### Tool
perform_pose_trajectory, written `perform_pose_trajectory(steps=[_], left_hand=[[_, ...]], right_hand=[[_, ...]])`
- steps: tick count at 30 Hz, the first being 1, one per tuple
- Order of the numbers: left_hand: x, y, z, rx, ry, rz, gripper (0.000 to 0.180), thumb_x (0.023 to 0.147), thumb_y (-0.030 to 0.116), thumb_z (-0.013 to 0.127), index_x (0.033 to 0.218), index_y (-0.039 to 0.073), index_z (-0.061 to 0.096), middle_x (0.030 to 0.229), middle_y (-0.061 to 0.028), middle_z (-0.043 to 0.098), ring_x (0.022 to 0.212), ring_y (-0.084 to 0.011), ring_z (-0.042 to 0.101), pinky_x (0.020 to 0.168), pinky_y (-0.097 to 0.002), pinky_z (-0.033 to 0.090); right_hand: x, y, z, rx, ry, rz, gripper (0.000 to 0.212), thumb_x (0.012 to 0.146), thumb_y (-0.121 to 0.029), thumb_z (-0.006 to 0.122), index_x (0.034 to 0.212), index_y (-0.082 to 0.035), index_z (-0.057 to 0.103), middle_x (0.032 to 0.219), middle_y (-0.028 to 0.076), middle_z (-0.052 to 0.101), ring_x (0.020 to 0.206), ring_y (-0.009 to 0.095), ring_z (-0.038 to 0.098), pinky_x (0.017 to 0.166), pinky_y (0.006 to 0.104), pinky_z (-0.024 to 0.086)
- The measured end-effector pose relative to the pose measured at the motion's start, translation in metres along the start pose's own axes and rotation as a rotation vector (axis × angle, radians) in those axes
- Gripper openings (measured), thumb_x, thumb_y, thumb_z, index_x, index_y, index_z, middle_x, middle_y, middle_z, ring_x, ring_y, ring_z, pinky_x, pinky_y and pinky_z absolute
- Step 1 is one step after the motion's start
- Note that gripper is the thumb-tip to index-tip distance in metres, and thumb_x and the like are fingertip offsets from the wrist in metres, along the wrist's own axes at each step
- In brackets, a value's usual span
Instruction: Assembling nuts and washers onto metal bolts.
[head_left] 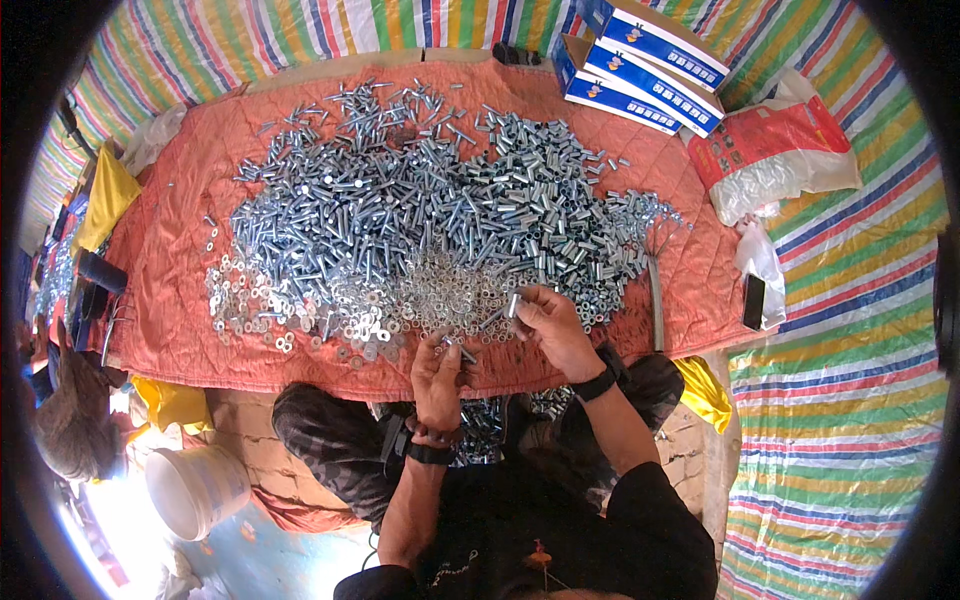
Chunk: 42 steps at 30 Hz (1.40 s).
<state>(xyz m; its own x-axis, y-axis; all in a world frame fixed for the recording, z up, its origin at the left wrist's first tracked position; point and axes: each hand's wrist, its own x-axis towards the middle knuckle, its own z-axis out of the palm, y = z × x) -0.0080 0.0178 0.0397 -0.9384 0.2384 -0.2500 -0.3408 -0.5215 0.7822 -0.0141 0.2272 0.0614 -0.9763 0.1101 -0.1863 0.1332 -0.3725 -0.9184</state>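
Small metal piece [465, 354] is pinched in the grip of the left hand [437, 378], as I see it on my feed, over the near edge of the red-quilted surface [700, 290]. Just to its right, I have the right hand [553, 325], its grip closed around a short metal cylinder [515, 305], with heaped metal fasteners [430, 200] beyond; farther right lies a long grey tool [657, 305], then a red-and-clear bag [775, 145].
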Motion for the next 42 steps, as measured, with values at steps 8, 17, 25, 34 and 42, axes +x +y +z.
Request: perform_pose_trajectory(steps=[8,17,25,34,42], left_hand=[[0.002,-0.003,0.004,-0.326,-0.079,-0.058,0.018,0.103,0.013,0.056,0.118,0.004,0.059,0.105,-0.0144,0.071,0.084,-0.018,0.071,0.073,-0.0289,0.061],[0.001,-0.004,-0.005,-0.469,-0.1,-0.069,0.018,0.103,0.014,0.056,0.119,0.007,0.06,0.111,-0.0162,0.069,0.09,-0.0176,0.07,0.076,-0.0292,0.062],[-0.002,0.002,-0.007,-0.435,-0.111,-0.035,0.019,0.103,0.011,0.056,0.12,0.006,0.059,0.112,-0.0165,0.069,0.089,-0.0191,0.07,0.077,-0.0313,0.062],[-0.008,-0.011,-0.011,-0.326,-0.034,0.048,0.016,0.101,0.008,0.057,0.117,0.005,0.059,0.105,-0.0132,0.07,0.088,-0.0195,0.071,0.076,-0.0333,0.062],[-0.01,-0.009,-0.007,-0.289,0.021,0.037,0.016,0.101,0.01,0.058,0.116,0.004,0.058,0.104,-0.0125,0.069,0.084,-0.0187,0.07,0.075,-0.0332,0.062]], right_hand=[[-0.035,0.018,0.026,-0.022,0.068,-0.101,0.034,0.099,-0.014,0.064,0.128,0.003,0.06,0.108,0.006,0.069,0.095,0.013,0.065,0.084,0.0271,0.052],[-0.049,0.011,0.039,-0.329,0.022,-0.218,0.033,0.096,-0.009,0.064,0.127,0.001,0.063,0.109,0.005,0.068,0.095,0.012,0.063,0.083,0.0278,0.053],[-0.058,-0.013,0.048,-0.936,-0.156,-0.399,0.039,0.089,-0.004,0.063,0.127,-0.002,0.063,0.11,0.012,0.066,0.096,0.022,0.064,0.084,0.0329,0.052],[-0.052,-0.001,0.046,-0.722,-0.054,-0.361,0.039,0.085,-0.003,0.069,0.124,0.0,0.065,0.104,0.012,0.068,0.091,0.018,0.065,0.082,0.0296,0.052],[-0.054,-0.007,0.048,-0.881,-0.103,-0.425,0.034,0.084,-0.001,0.069,0.119,0.001,0.067,0.099,0.01,0.068,0.087,0.018,0.068,0.078,0.0282,0.052]])
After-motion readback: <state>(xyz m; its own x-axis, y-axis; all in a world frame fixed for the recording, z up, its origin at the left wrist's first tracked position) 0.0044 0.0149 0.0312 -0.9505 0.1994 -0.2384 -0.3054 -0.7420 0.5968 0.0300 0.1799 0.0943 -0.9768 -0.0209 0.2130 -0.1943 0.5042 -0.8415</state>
